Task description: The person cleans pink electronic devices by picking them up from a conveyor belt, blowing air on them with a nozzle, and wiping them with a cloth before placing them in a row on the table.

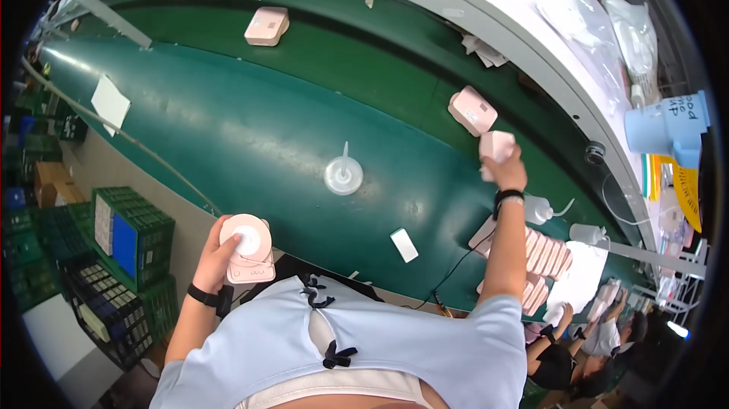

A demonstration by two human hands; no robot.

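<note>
My left hand (213,258) grips a pale pink device (253,271) with a round, whitish disc on top and a row of small buttons below. The thumb presses on the disc. Out to the right, my right hand (511,173) is closed on a second pink boxy device (497,144), slightly blurred. A similar pink unit (474,111) lies just beyond it on the green belt, and one more pink unit (266,26) rests at the far left of the belt. Several pink units (548,252) are lined up in rows beside my right forearm.
A round translucent bottle with a nozzle (343,176) stands mid-table; a small white rectangular object (404,245) lies nearer me. Squeeze bottles (538,210) stand at right, below a blue jug (668,129). Green crates (133,238) are stacked at left. Co-workers (566,360) sit lower right.
</note>
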